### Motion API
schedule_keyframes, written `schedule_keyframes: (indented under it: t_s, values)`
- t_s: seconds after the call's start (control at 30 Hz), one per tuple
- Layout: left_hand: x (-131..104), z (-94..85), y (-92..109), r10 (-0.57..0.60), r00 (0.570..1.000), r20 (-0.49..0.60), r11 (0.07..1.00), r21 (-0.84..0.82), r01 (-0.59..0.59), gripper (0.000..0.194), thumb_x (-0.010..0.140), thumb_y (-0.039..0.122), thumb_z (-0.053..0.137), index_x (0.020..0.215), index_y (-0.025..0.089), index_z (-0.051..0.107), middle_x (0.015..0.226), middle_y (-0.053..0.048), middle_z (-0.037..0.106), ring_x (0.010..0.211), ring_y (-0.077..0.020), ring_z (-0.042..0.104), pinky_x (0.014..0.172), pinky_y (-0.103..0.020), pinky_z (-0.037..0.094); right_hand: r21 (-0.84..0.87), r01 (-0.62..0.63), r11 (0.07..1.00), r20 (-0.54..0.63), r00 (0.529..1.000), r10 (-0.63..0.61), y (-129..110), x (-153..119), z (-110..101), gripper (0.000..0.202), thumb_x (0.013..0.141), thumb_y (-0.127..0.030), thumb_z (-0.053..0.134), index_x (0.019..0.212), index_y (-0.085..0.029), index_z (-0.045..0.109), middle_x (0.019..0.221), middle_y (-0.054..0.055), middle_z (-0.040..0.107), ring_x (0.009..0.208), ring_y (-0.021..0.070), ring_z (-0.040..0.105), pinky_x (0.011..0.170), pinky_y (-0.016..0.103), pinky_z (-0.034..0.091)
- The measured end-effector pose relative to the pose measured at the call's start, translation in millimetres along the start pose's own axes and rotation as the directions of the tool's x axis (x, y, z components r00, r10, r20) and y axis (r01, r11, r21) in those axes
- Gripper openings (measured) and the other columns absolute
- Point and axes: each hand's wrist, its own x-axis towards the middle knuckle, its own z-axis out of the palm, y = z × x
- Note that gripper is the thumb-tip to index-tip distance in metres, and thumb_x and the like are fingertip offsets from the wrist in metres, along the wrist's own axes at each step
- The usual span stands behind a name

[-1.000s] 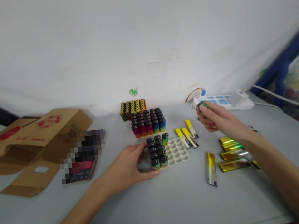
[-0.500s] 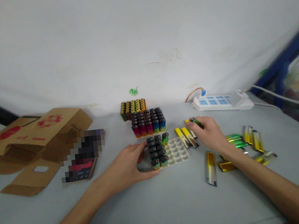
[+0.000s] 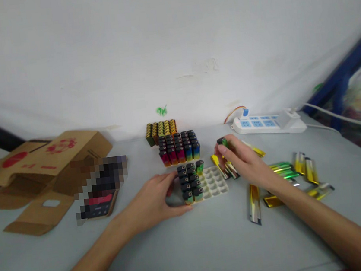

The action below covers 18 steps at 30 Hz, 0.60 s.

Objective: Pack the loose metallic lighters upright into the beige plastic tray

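A white plastic tray [image 3: 214,183] with rows of pockets lies on the grey table, its left part filled with black-capped lighters [image 3: 189,181]. My left hand [image 3: 154,203] rests against the tray's left side, fingers touching the lighters. My right hand [image 3: 244,161] hovers just right of the tray and grips a green lighter [image 3: 223,142] by its upper end. Yellow lighters [image 3: 223,167] lie flat under that hand.
Two full blocks of lighters [image 3: 178,146] stand behind the tray near the wall. Shiny gold and green lighters [image 3: 289,175] are scattered at the right. A power strip [image 3: 264,124] lies at the back right, and an open cardboard box [image 3: 41,169] at the left.
My right hand came from the power strip down and left with the lighter, and now is close to the tray's right edge. My left hand has stayed in place.
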Motion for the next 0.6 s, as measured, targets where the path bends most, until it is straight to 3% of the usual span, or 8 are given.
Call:
schedule_keyframes:
  t_s: [0.07,0.13,0.33,0.47,0.6]
  values:
    - [0.2,0.3,-0.2,-0.001,1.000,-0.002,1.000,0.000,0.001,0.050,0.080,0.064,0.084,0.098,0.024,0.061,0.093,-0.004,0.071,0.084,-0.0273,0.068,0.075,-0.035,0.050,-0.022,0.107,0.994,0.015,0.994,-0.106,-2.5,0.1,1.4,0.024,0.111,-0.045,0.060,0.113,-0.023,0.069,0.105,0.006,0.069,0.097,0.0209,0.068,0.082,0.034,0.057]
    - [0.3,0.8,-0.7,0.007,1.000,-0.004,1.000,-0.003,-0.007,0.050,0.081,0.064,0.084,0.100,0.023,0.061,0.092,-0.004,0.071,0.084,-0.0275,0.068,0.075,-0.035,0.049,-0.042,0.179,0.983,0.036,0.983,-0.178,-5.1,-0.2,2.5,0.021,0.107,-0.042,0.069,0.114,-0.023,0.076,0.110,0.008,0.070,0.103,0.0220,0.069,0.089,0.036,0.057]
    - [0.5,0.9,-0.5,-0.005,1.000,0.002,1.000,-0.003,0.005,0.049,0.081,0.062,0.084,0.100,0.023,0.061,0.094,-0.004,0.070,0.086,-0.0278,0.067,0.076,-0.036,0.049,0.050,0.146,0.988,0.112,0.982,-0.151,-6.8,-4.3,9.4,0.022,0.103,-0.038,0.076,0.117,-0.021,0.076,0.094,0.004,0.075,0.076,0.0155,0.069,0.065,0.028,0.056]
    - [0.4,0.2,0.6,-0.015,1.000,0.014,1.000,0.004,0.015,0.051,0.081,0.064,0.083,0.100,0.022,0.061,0.093,-0.004,0.069,0.085,-0.0281,0.067,0.076,-0.036,0.048,0.069,0.145,0.987,0.116,0.981,-0.152,-6.0,-6.0,15.1,0.020,0.101,-0.034,0.077,0.115,-0.022,0.069,0.085,-0.001,0.074,0.073,0.0141,0.070,0.066,0.026,0.058]
    - [0.7,0.8,-0.3,-0.015,1.000,0.016,1.000,0.003,0.015,0.050,0.081,0.064,0.083,0.098,0.023,0.061,0.094,-0.004,0.069,0.086,-0.0283,0.067,0.076,-0.036,0.048,-0.072,0.213,0.974,0.102,0.973,-0.205,-8.2,-6.2,14.9,0.018,0.101,-0.031,0.077,0.112,-0.022,0.066,0.083,-0.002,0.074,0.073,0.0144,0.072,0.068,0.026,0.058]
